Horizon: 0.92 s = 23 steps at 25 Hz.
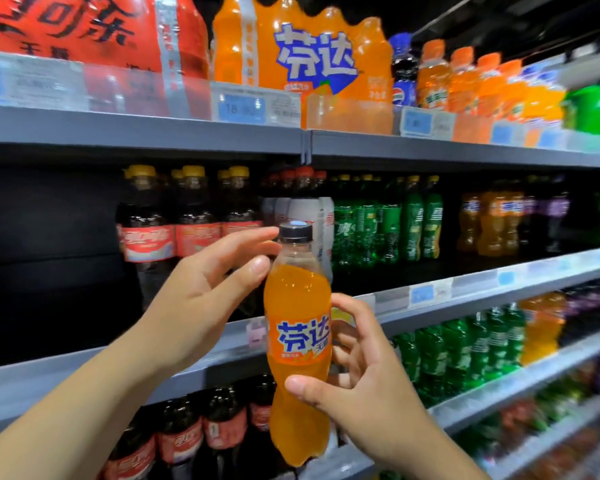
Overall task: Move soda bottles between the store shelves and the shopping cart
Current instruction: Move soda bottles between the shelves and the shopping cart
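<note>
An orange soda bottle (297, 306) with a black cap and an orange label stands upright in front of the store shelves. My right hand (357, 375) grips its lower half, thumb across the front and fingers behind the label. My left hand (208, 282) is at the bottle's neck, thumb touching its shoulder and index finger reaching towards the cap; the fingers are fairly straight. The shopping cart is out of view.
The grey shelves (153, 131) carry cola bottles (146, 237), green soda bottles (388, 226) and orange bottles (489, 223) on the middle level. Large red and orange multipacks (302, 53) sit on top. Lower shelves hold more cola and green bottles. The middle level's left end is dark.
</note>
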Motion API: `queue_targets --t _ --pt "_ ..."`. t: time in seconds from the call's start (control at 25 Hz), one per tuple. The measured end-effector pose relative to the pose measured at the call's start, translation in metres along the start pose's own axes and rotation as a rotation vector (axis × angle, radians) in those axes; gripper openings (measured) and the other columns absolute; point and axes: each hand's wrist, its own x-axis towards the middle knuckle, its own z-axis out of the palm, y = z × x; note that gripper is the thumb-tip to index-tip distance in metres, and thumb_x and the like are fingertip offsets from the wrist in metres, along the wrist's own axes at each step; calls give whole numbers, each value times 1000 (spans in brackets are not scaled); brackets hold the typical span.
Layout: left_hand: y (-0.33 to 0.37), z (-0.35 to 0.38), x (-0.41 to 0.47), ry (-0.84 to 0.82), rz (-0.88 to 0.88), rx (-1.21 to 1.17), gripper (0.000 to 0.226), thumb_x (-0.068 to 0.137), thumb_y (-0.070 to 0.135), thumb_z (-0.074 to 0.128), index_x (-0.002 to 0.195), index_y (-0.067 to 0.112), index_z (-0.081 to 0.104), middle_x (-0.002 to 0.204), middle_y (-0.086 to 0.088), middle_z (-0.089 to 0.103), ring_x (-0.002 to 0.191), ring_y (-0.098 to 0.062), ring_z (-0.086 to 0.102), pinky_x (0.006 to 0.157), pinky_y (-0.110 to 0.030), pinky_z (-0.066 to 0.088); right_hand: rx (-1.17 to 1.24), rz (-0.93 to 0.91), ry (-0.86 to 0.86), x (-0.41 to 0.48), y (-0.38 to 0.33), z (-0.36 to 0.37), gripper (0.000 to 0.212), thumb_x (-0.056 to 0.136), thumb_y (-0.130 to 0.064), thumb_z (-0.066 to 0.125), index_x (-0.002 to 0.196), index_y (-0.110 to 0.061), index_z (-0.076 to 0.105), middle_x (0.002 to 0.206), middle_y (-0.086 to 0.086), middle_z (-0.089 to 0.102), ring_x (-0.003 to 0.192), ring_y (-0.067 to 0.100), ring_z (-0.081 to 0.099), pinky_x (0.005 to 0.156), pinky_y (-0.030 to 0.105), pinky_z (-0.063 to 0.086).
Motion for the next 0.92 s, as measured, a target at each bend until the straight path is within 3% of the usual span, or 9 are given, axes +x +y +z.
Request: queue_targets --t 0.12,0.28,0.44,0.64,0.8,0.92 --pt "-16 26 0 -74 26 185 39 91 45 61 129 36 61 125 17 67 118 -8 63 94 -29 53 -52 -50 188 -10 0 -35 87 58 -50 94 127 -64 43 123 -18 66 110 11 70 86 34 61" --pt "-26 69 10 -132 108 345 37 92 38 59 129 37 60 128 25 61 121 1 57 95 -18 47 -130 -106 308 -14 -6 -88 85 57 -64 88 125 -68 37 124 -26 63 111 4 66 86 34 59" --pt "-31 113 35 -135 113 406 39 93 38 60 132 36 58 128 27 59 123 2 55 97 -23 47 -178 -180 327 -2 -7 -151 74 69 -54 86 125 -62 38 121 -20 66 107 7 69 81 32 61" --pt "-43 183 76 -48 117 454 40 92 43 60 132 37 57 128 27 59 123 1 55 97 -26 46 -89 -237 287 18 4 -247 64 68 -42 85 114 -62 45 113 -16 70 104 7 70 80 20 58" --pt "-52 248 110 -21 102 488 43 90 52 55 131 39 56 128 27 59 124 -1 55 98 -32 49 -78 -252 271 26 16 -322 66 68 -40 87 115 -59 45 112 -15 71 102 10 71 79 24 60" --pt "-56 283 133 -32 69 529 46 89 54 54 133 40 55 128 29 58 125 2 53 100 -33 48 -10 -283 310 35 22 -367 70 69 -30 87 121 -46 44 111 -12 71 101 13 71 75 22 59"
